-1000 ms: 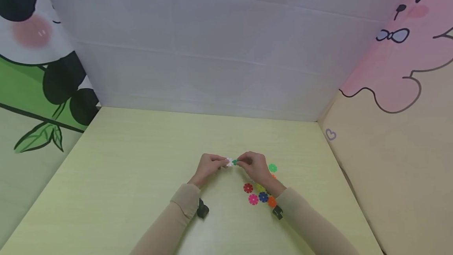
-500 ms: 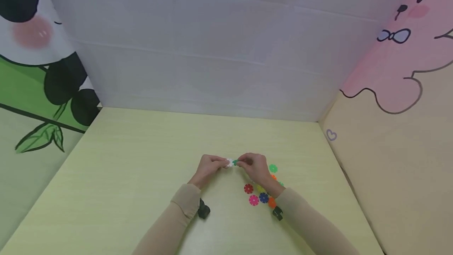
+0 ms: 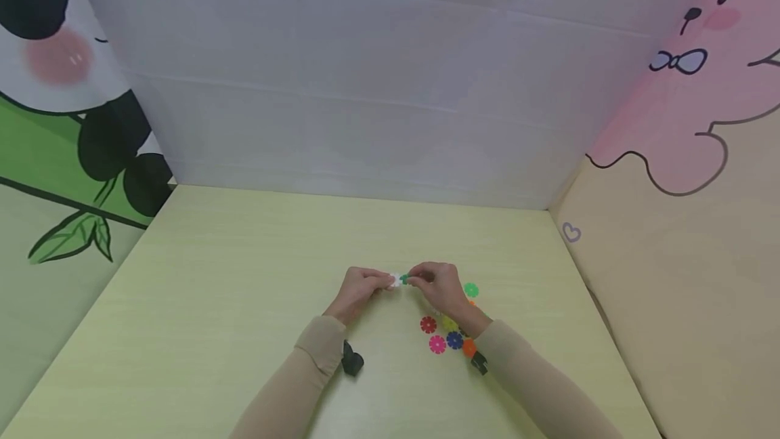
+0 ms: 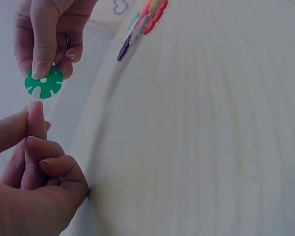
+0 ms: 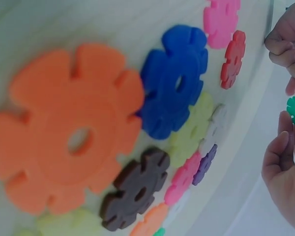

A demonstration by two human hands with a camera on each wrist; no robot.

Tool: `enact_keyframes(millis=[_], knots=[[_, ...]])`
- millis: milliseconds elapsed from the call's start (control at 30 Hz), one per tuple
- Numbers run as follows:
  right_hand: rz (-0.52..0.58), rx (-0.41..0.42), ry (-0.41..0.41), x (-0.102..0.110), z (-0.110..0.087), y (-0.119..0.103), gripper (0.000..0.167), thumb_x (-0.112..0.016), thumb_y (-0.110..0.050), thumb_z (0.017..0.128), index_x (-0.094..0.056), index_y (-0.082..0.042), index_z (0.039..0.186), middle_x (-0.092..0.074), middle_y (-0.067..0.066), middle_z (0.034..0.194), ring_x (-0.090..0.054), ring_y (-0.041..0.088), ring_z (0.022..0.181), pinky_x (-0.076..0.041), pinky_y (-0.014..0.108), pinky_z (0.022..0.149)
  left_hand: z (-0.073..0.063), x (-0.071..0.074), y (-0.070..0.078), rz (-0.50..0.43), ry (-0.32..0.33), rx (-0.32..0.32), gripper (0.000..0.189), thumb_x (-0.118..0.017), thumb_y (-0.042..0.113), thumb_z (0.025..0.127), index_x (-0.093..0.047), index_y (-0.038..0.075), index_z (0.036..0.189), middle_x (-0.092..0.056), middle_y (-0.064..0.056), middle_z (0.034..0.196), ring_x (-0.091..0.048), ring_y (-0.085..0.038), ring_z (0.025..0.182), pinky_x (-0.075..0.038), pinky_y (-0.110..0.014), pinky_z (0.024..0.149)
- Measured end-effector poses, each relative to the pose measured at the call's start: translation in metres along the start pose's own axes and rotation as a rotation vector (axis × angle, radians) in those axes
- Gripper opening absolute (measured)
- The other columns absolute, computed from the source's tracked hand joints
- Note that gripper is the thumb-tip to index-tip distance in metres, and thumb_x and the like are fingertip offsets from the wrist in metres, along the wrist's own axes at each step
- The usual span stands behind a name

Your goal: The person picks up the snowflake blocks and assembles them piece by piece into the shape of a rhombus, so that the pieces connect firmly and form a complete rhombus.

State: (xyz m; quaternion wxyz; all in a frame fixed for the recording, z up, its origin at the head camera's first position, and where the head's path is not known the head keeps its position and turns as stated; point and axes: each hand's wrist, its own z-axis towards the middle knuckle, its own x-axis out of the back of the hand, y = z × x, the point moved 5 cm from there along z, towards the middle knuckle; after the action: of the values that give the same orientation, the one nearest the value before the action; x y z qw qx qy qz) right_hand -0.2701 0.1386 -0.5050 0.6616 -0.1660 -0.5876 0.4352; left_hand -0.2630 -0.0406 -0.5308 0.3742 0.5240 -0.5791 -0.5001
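Observation:
My left hand (image 3: 358, 293) pinches a white notched snowflake disc (image 3: 397, 280) between thumb and fingers. Facing it, my right hand (image 3: 441, 288) pinches a green notched disc (image 4: 50, 87). The two discs meet edge to edge above the table, and in the left wrist view a white tip (image 4: 36, 93) overlaps a slot of the green disc. How deep they interlock cannot be told. Fingers hide most of the white disc.
Loose snowflake discs lie on the table by my right forearm: an orange disc (image 5: 39, 132), blue disc (image 5: 160, 73), brown disc (image 5: 128, 196), red disc (image 3: 428, 324), pink disc (image 3: 437, 344), light green disc (image 3: 471, 290) and others. A white wall (image 3: 365, 120) closes the table's far side.
Both hands stay in nearly the same place, still holding the white and green discs together. The right wrist shifts slightly; the loose discs have not moved on the table.

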Motion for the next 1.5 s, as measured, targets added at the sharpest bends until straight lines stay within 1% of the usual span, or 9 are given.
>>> enact_keyframes(millis=[133,233,333,433,600,700,900,1233,1500], knots=[[-0.004,0.009,-0.024,-0.002,0.001,0.002,0.004,-0.075,-0.013,0.083,-0.074,-0.013,0.088,-0.070,-0.006,0.085,-0.063,0.004,0.074,-0.051,0.024,0.067,-0.008,0.000,0.009,0.002,-0.012,0.001,0.019,-0.070,0.006,0.085,-0.071,-0.011,0.094,-0.069,-0.016,0.089,-0.058,-0.027,0.082,-0.044,-0.047,0.082],[0.000,0.036,-0.032,-0.003,0.001,0.000,0.005,-0.074,-0.013,0.084,-0.074,-0.012,0.088,-0.070,-0.005,0.085,-0.063,0.005,0.074,-0.051,0.025,0.066,0.001,0.001,-0.003,-0.002,-0.019,0.018,0.020,-0.071,0.008,0.084,-0.071,-0.010,0.094,-0.069,-0.015,0.088,-0.058,-0.028,0.083,-0.044,-0.047,0.081],[-0.004,0.062,-0.030,-0.002,0.001,-0.003,0.006,-0.074,-0.011,0.084,-0.074,-0.010,0.089,-0.071,-0.003,0.086,-0.064,0.007,0.076,-0.052,0.025,0.066,0.010,0.003,-0.015,-0.012,-0.016,0.014,0.021,-0.074,0.010,0.083,-0.072,-0.008,0.093,-0.070,-0.016,0.088,-0.057,-0.026,0.081,-0.044,-0.041,0.076],[-0.010,0.049,-0.035,-0.002,0.002,-0.002,0.007,-0.074,-0.012,0.084,-0.074,-0.011,0.091,-0.071,-0.003,0.087,-0.065,0.007,0.078,-0.052,0.025,0.068,0.012,0.004,-0.019,-0.005,0.001,0.006,0.021,-0.075,0.013,0.082,-0.073,-0.006,0.091,-0.069,-0.015,0.087,-0.055,-0.024,0.079,-0.044,-0.037,0.072],[-0.003,0.014,-0.059,-0.004,0.005,0.003,0.010,-0.074,-0.016,0.084,-0.075,-0.012,0.094,-0.071,-0.005,0.090,-0.065,0.005,0.080,-0.051,0.022,0.070,0.009,0.004,-0.017,0.061,0.026,-0.002,0.020,-0.078,0.017,0.079,-0.075,-0.002,0.086,-0.068,-0.009,0.084,-0.055,-0.022,0.077,-0.044,-0.034,0.070],[0.022,0.015,-0.073,-0.004,0.006,0.006,0.014,-0.073,-0.014,0.085,-0.075,-0.008,0.097,-0.071,-0.004,0.092,-0.065,0.006,0.081,-0.051,0.023,0.071,0.008,0.003,-0.015,0.088,0.029,-0.006,0.021,-0.079,0.017,0.078,-0.074,0.000,0.087,-0.067,-0.006,0.084,-0.055,-0.021,0.076,-0.046,-0.034,0.070],[0.107,0.012,-0.113,-0.004,0.007,0.009,0.020,-0.071,-0.011,0.087,-0.072,0.000,0.104,-0.071,0.000,0.095,-0.066,0.009,0.081,-0.052,0.024,0.071,0.008,0.002,-0.014,0.079,0.020,-0.006,0.023,-0.079,0.017,0.078,-0.073,0.000,0.093,-0.067,-0.007,0.087,-0.056,-0.021,0.075,-0.044,-0.033,0.067],[0.129,-0.027,-0.126,-0.003,0.008,0.009,0.012,-0.070,-0.014,0.088,-0.073,-0.011,0.099,-0.070,-0.006,0.090,-0.066,0.009,0.079,-0.053,0.026,0.069,0.008,0.001,-0.012,0.104,-0.012,-0.030,0.019,-0.078,0.018,0.079,-0.076,0.005,0.093,-0.069,-0.006,0.088,-0.054,-0.021,0.073,-0.041,-0.030,0.059],[0.121,-0.028,-0.146,-0.005,0.010,0.011,0.013,-0.069,-0.012,0.089,-0.073,-0.008,0.100,-0.070,-0.003,0.091,-0.066,0.008,0.079,-0.052,0.026,0.071,0.010,-0.002,-0.012,0.135,-0.038,-0.055,0.019,-0.076,0.021,0.082,-0.076,0.006,0.093,-0.068,-0.006,0.089,-0.054,-0.026,0.076,-0.041,-0.031,0.060]])
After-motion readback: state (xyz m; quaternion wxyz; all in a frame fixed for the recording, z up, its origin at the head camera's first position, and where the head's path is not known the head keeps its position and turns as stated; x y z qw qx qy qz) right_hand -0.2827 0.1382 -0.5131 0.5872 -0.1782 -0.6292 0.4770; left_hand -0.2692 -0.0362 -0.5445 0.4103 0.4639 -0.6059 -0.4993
